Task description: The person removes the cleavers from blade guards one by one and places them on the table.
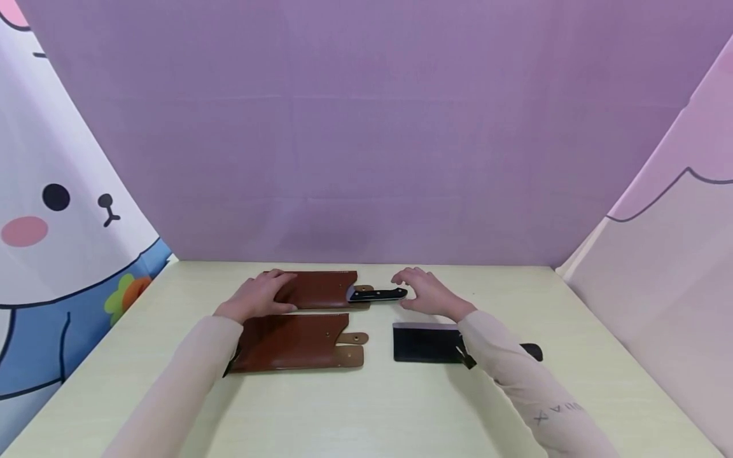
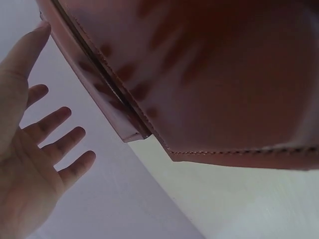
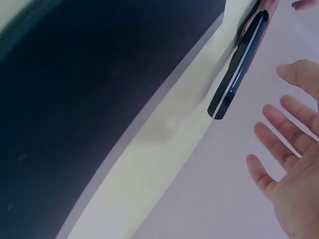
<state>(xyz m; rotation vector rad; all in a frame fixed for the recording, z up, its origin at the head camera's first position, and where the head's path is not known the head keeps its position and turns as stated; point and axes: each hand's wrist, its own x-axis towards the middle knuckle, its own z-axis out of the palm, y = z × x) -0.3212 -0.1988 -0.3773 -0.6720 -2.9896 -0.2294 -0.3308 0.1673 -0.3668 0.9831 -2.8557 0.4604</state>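
Observation:
A black-handled knife (image 1: 378, 294) lies with its blade inside the far brown leather sheath (image 1: 321, 289), its riveted handle sticking out to the right. Around the left end of that sheath is my left hand (image 1: 258, 296), fingers spread and thumb toward the near side; whether it touches the leather I cannot tell. My right hand (image 1: 426, 294) hovers by the butt of the knife handle (image 3: 239, 69), fingers loosely spread and gripping nothing. In the left wrist view, the left hand (image 2: 30, 154) has separated fingers with nothing between them.
A second brown sheath (image 1: 292, 343) with snap straps lies in front of the first, under the left wrist. At right, a black-bladed cleaver (image 1: 426, 343) lies flat, partly hidden by my right forearm. A purple cloth (image 1: 366, 140) hangs behind the pale table (image 1: 366, 413).

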